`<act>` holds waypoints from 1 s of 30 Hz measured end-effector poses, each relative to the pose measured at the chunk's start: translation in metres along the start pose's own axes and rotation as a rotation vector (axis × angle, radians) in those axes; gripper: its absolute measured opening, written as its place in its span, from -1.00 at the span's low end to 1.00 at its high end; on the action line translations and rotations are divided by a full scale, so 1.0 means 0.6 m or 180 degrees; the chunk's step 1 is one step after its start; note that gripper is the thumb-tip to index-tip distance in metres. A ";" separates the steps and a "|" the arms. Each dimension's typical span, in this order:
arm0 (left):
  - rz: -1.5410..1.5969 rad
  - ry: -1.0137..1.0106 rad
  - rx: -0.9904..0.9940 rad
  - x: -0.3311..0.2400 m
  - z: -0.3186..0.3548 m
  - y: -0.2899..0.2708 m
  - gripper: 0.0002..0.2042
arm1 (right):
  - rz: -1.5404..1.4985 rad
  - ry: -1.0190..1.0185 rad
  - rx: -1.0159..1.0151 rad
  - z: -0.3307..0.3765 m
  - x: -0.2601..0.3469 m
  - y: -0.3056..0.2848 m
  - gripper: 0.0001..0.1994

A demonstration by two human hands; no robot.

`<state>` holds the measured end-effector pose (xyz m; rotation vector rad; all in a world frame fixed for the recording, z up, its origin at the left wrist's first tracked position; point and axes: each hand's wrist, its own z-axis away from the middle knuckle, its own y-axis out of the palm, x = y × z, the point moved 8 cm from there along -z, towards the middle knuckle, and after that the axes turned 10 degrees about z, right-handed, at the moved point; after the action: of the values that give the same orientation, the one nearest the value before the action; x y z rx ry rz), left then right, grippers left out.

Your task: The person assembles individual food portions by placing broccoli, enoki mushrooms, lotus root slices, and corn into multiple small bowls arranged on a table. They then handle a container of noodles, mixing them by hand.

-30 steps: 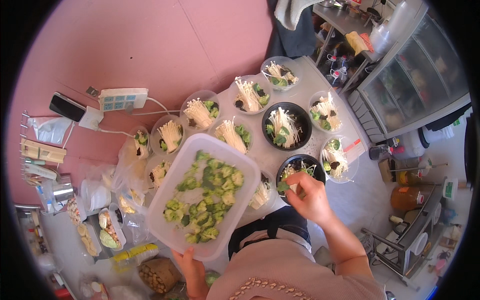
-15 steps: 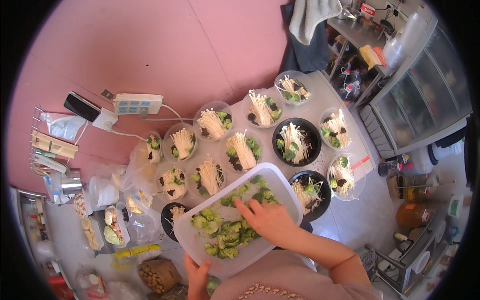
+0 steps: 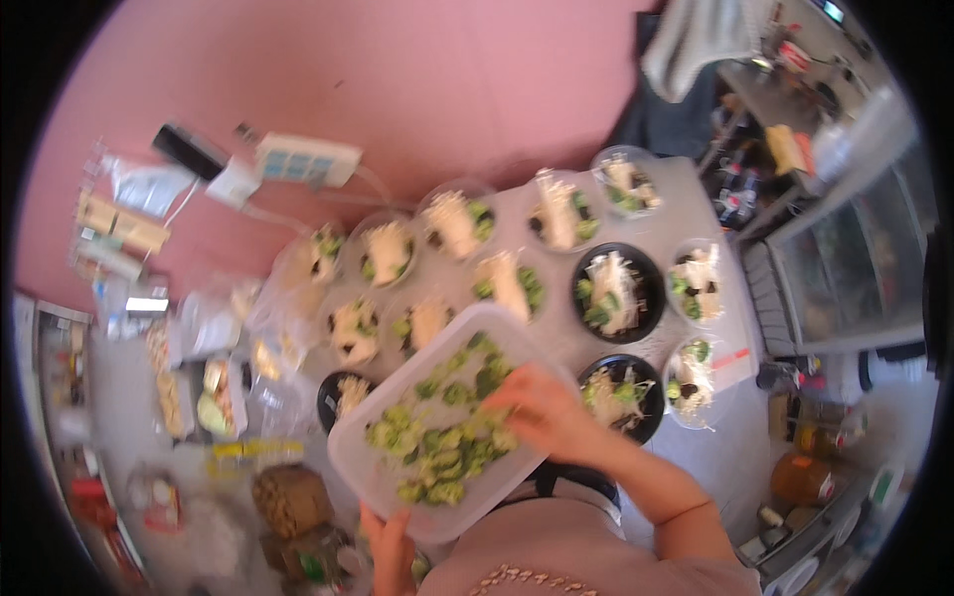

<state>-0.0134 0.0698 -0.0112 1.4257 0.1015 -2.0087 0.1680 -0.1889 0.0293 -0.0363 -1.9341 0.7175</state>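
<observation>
- Table: pale top, near edge partly hidden; red strip by the right edge.
- Clear round bowls: ten counted; five along far side, three in second row, two at right edge.
- Black round bowls: three counted; two right of centre, one behind the other; third at near left.

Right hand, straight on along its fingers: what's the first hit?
Most likely the broccoli florets in the pale plastic tub, just ahead of the right hand. Blur and a single view leave the fingertips' height above them unclear.
</observation>
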 end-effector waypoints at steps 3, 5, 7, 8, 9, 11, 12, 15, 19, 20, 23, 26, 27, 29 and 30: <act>0.0109 0.0050 -0.0098 0.010 -0.011 0.012 -0.31 | -0.1657 0.1109 -0.1169 -0.017 -0.100 -0.126 -0.76; 0.0163 0.0036 -0.0006 0.010 -0.018 0.030 -0.31 | -0.1105 0.1286 -0.1704 -0.050 -0.153 -0.218 -0.78; 0.0197 0.0062 0.0038 0.009 -0.018 0.039 -0.31 | -0.0144 0.0991 -0.1206 -0.110 -0.160 -0.250 -0.65; 0.0187 0.0085 0.0039 0.007 -0.018 0.042 -0.31 | 0.0554 0.0707 -0.1225 -0.117 -0.146 -0.250 -0.63; 0.0176 0.0107 0.0038 0.006 -0.018 0.044 -0.31 | 0.1245 0.0410 -0.1241 -0.129 -0.126 -0.247 -0.60; 0.0129 0.0145 0.0022 0.012 -0.018 0.030 -0.31 | 0.0969 0.0303 -0.0572 -0.136 -0.089 -0.184 -0.63; 0.0099 0.0138 0.0042 0.015 -0.016 0.027 -0.31 | 0.1058 0.0086 -0.0197 -0.130 -0.068 -0.149 -0.71; 0.0114 0.0204 0.0126 0.005 -0.018 0.056 -0.30 | 0.1481 -0.0670 0.0332 -0.111 -0.002 -0.051 -0.78; 0.0048 0.0150 0.0074 0.005 -0.021 0.067 -0.29 | 0.2249 -0.0750 0.0583 -0.118 0.017 0.001 -0.78; 0.0065 0.0147 0.0081 0.003 -0.019 0.069 -0.30 | 0.2481 -0.0783 0.0553 -0.121 0.018 0.004 -0.78; 0.0082 0.0127 0.0060 0.009 -0.016 0.058 -0.29 | 0.3255 -0.0707 0.0630 -0.112 -0.026 0.013 -0.79; 0.0101 0.0054 0.0058 0.013 -0.018 0.064 -0.29 | 0.3026 -0.0984 0.0853 -0.095 -0.035 0.011 -0.82; 0.0076 0.0022 0.0049 0.012 -0.017 0.064 -0.29 | 0.2940 -0.0945 0.0935 -0.088 -0.042 0.013 -0.82; -0.0028 -0.0018 0.0049 0.021 -0.011 0.056 -0.29 | 0.2767 -0.0869 0.1102 -0.075 -0.056 0.013 -0.84; -0.0076 -0.0031 0.0043 0.025 -0.008 0.051 -0.29 | 0.2314 -0.0698 0.0983 -0.074 -0.057 -0.006 -0.81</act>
<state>0.0044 0.0409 -0.0167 1.4294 0.1013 -2.0392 0.2224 -0.1823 0.0164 -0.5069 -1.9884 1.5472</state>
